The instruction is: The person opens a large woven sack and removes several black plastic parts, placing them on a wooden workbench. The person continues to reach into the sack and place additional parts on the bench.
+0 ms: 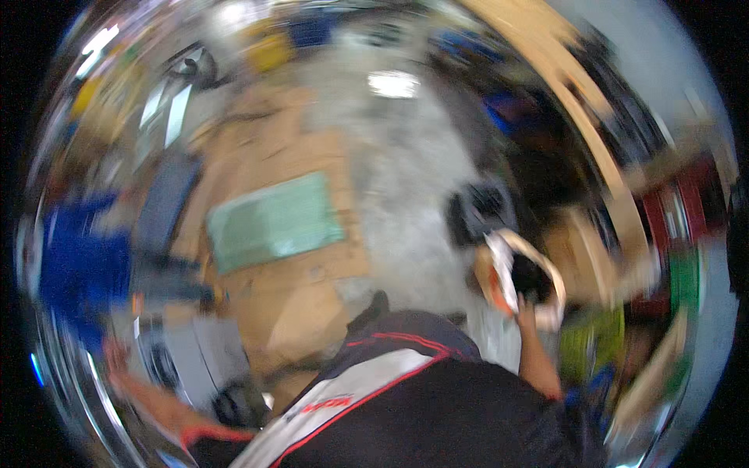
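The whole picture is smeared by motion. At the lower right, my right hand (528, 313) is at the near rim of an open-topped container (552, 274), pale tan round its mouth, with white and orange on one side and a dark inside. Whether its fingers grip the rim is too blurred to tell. My left hand (117, 365) is held out at the far lower left, beyond a grey boxy machine (211, 351). Its fingers are blurred, and nothing can be made out in them.
A pale green flat sheet or package (275, 224) lies on brown cardboard (316, 156) over a grey floor (398, 171). Blue, clothing-like shapes (86, 253) show at left. A dark object (482, 209) stands beyond the container. Wooden boards (581, 101) and cluttered shelving line the right.
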A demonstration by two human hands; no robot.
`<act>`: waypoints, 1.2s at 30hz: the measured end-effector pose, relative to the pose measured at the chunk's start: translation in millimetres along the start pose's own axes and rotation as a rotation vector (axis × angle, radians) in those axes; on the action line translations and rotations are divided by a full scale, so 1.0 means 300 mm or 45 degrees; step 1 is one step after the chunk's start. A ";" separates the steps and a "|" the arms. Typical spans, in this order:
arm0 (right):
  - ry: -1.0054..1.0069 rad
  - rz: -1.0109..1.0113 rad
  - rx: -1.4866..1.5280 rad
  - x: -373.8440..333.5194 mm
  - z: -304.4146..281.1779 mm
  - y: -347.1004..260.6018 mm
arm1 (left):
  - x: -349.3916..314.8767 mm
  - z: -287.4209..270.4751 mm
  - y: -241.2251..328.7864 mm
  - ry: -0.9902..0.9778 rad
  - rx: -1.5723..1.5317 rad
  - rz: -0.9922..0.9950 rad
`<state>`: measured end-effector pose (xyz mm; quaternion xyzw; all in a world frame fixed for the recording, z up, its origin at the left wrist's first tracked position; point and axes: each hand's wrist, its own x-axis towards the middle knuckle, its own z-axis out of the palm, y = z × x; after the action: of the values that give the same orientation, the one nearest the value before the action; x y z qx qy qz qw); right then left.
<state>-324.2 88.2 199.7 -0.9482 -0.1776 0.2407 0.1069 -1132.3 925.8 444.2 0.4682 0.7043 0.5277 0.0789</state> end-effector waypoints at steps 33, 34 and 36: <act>-0.443 1.562 1.314 -0.145 0.932 0.572 | -2.571 1.047 -0.041 -2.262 0.818 1.157; -0.526 1.629 1.294 -0.229 0.957 0.601 | -2.705 1.007 -0.171 -2.366 0.807 1.109; -0.732 1.768 1.468 -0.377 0.978 0.599 | -2.984 0.931 -0.388 -2.507 0.751 1.003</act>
<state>-510.9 -85.7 -57.4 -0.5473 0.5530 0.5255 0.3441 -538.9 447.1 -114.1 0.8764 0.2329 -0.2775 0.3172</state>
